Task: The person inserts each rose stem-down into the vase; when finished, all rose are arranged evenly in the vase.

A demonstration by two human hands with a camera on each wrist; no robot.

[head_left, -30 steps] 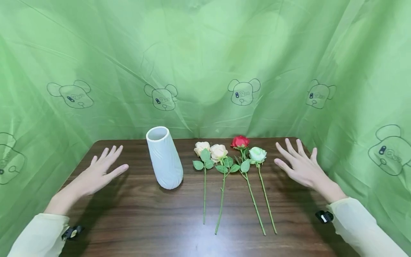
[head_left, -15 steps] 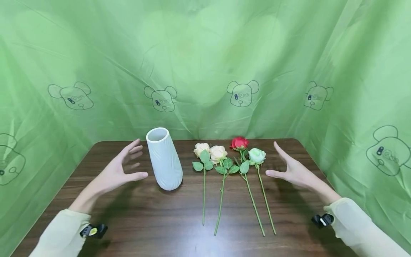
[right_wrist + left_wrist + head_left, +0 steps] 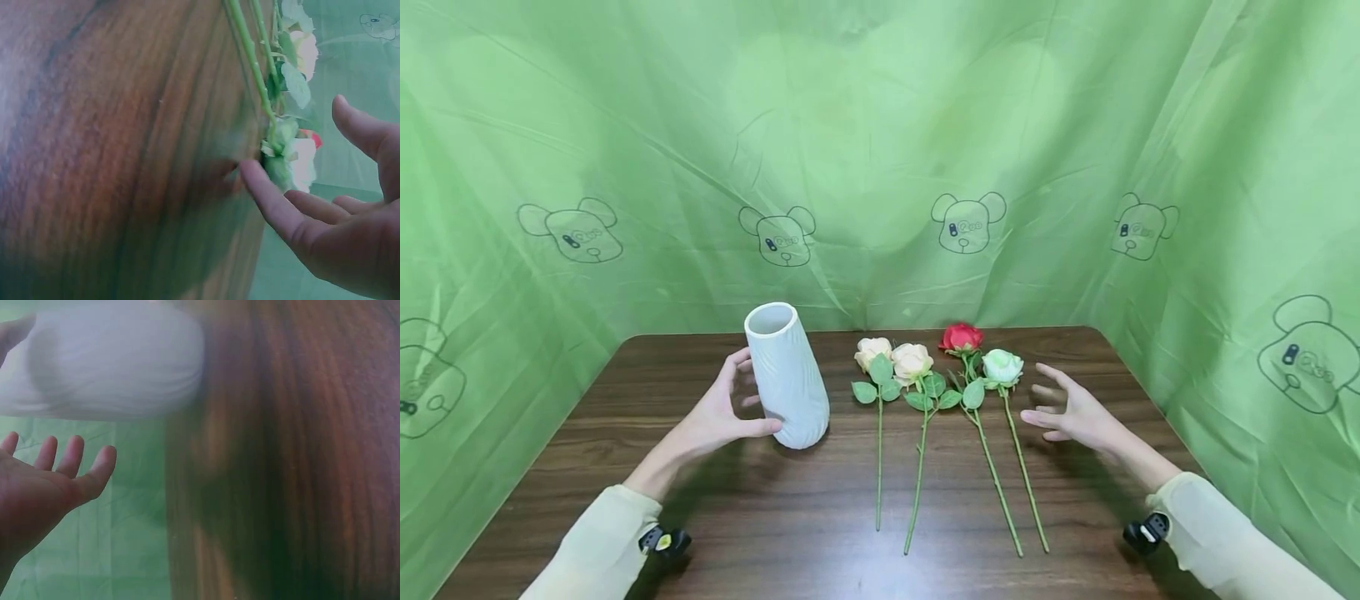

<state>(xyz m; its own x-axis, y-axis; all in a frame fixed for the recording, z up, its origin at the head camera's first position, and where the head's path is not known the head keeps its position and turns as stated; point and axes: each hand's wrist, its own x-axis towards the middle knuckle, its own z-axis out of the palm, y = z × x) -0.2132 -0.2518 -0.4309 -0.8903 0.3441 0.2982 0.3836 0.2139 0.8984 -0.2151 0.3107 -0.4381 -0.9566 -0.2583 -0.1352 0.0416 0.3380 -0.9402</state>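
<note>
A white ribbed vase (image 3: pixel 790 379) stands upright on the table, left of the flowers. My left hand (image 3: pixel 722 412) is spread at its left side, thumb tip overlapping the lower front of the vase in the head view. In the left wrist view, the fingers (image 3: pixel 94 475) show a gap from the white wall. Two cream roses (image 3: pixel 912 363), a red rose (image 3: pixel 961 337) and a pale green rose (image 3: pixel 1002 367) lie with their long stems toward me. Just right of the pale green rose hovers my right hand (image 3: pixel 1071 414), fingers loosely bent and holding nothing.
The brown wooden table (image 3: pixel 775 517) ends at a green curtain (image 3: pixel 872 167) that hangs behind and on both sides. A dark wrist camera (image 3: pixel 662 542) sits on the left cuff, another on the right.
My left hand has moved right from the table's left side to the vase. My right hand has drawn slightly left and its spread fingers have relaxed. Vase and roses stay put.
</note>
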